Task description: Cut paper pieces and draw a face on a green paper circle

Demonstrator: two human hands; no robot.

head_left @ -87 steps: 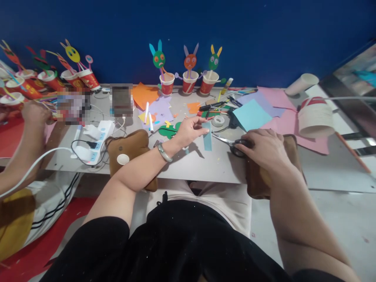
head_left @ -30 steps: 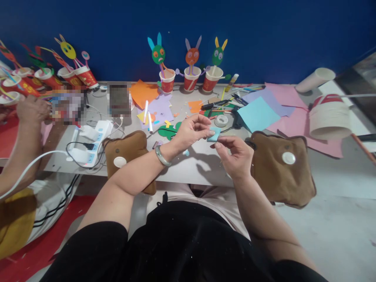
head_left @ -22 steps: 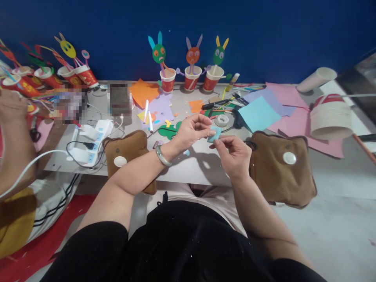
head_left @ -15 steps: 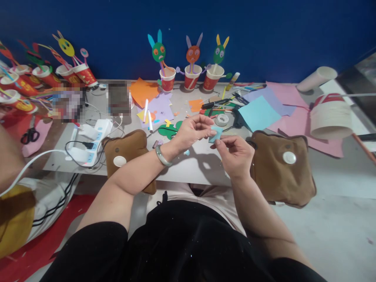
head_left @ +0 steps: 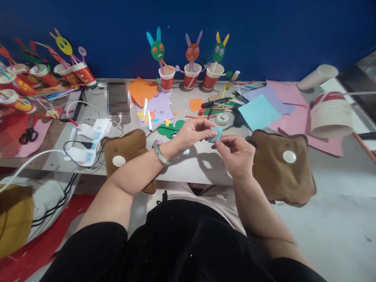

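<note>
Between my two hands is a small piece of light blue paper point(head_left: 216, 133), held above the front of the table. My left hand point(head_left: 196, 133), with a bangle on the wrist, pinches its left side between thumb and fingers. At its lower right edge my right hand point(head_left: 236, 154) grips it with thumb and curled fingers. Beneath and behind the hands lie green paper shapes point(head_left: 167, 130) and a roll of tape point(head_left: 221, 119). A larger light blue sheet point(head_left: 259, 112) rests to the right of them.
Three paper cups with paper-faced figures stand at the back, the middle one point(head_left: 192, 76) with an orange face. Brown cloth pouches lie left point(head_left: 129, 147) and right point(head_left: 282, 168). A white power strip point(head_left: 95, 143) with cables and scissors point(head_left: 28, 133) are on the left.
My hands stay almost in place, with the blue paper tilted slightly differently between them. At the far left, a person's arm has moved out of view, and a phone now shows on the table.
</note>
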